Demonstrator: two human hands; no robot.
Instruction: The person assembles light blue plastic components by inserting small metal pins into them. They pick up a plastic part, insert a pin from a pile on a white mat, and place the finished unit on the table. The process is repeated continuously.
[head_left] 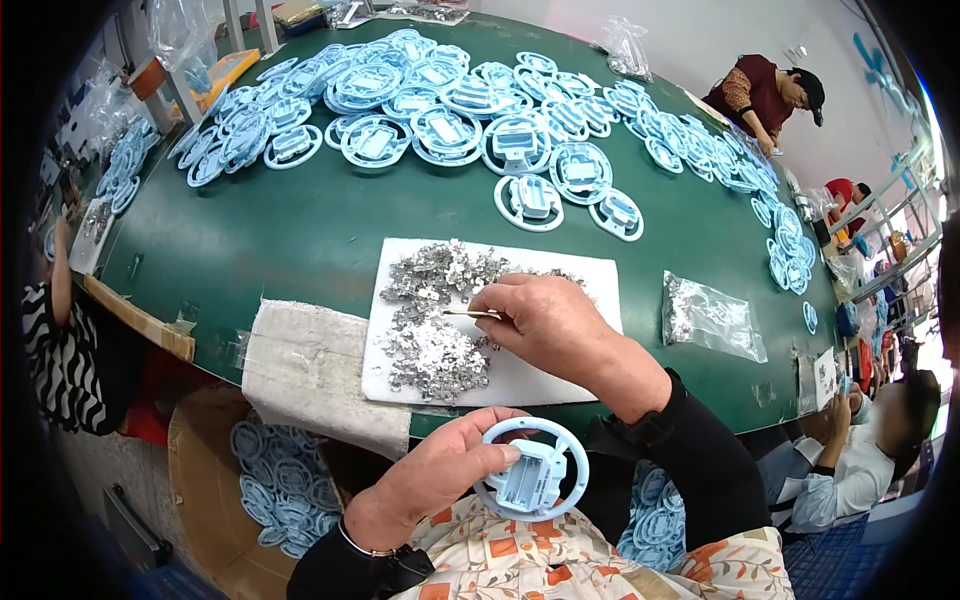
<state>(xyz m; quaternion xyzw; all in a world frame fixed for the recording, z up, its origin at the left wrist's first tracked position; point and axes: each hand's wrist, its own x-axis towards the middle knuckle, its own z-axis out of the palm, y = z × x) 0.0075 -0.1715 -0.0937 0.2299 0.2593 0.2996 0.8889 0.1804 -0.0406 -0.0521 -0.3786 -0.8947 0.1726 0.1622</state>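
In my left hand (455, 460) is a light-blue plastic toy steering wheel (537, 470), gripped by its rim above my lap, with its hollow battery compartment facing up. My right hand (545, 318) pinches metal tweezers (472, 313) whose tip reaches over small metal pieces (437, 345). Those shiny pieces lie heaped on a white foam board (530, 385). Whether the tweezers hold a piece is too small to tell.
Many blue wheels (375, 140) cover the far side of the green table (330, 215). A clear bag of parts (712, 318) lies to the right, a pale cloth (305, 365) to the left. A cardboard box (215, 480) of wheels stands below. Other people sit around.
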